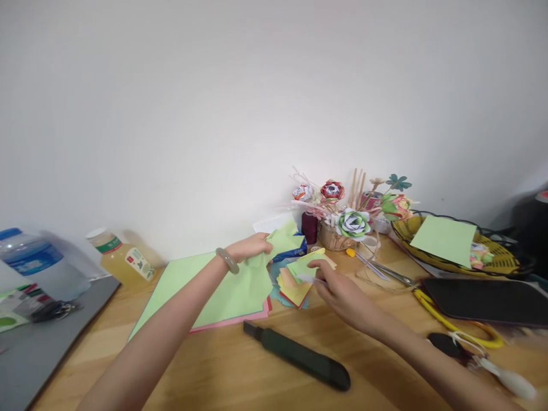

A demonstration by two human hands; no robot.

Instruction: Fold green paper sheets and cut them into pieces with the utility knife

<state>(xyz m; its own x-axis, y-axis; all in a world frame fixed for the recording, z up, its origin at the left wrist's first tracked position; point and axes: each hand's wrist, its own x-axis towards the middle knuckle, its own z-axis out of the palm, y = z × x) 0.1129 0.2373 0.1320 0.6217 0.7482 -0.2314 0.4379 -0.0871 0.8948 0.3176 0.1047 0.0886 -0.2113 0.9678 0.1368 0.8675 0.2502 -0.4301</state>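
Observation:
My left hand [252, 246], a bracelet [228, 260] on its wrist, is closed on crumpled light green paper [283, 238]. Beneath it, large light green sheets [222, 297] lie on the table with pink and red ones under their edge. My right hand [336, 290] is over a small pile of coloured paper pieces [294, 286], yellow, red and blue among them. Its fingers are closed at the edge of a pale paper piece [309, 278], partly hidden by the hand. A dark green utility knife [299, 357] lies in front of both hands.
Paper flowers [353, 222] stand in a basket at the back. A yellow woven tray [509, 251] holds a green sheet. Scissors [396, 275], a black tablet-like slab [483, 299] and yellow-handled scissors [454, 328] lie right. Bottles [124, 260] stand left beside a grey board [64, 342].

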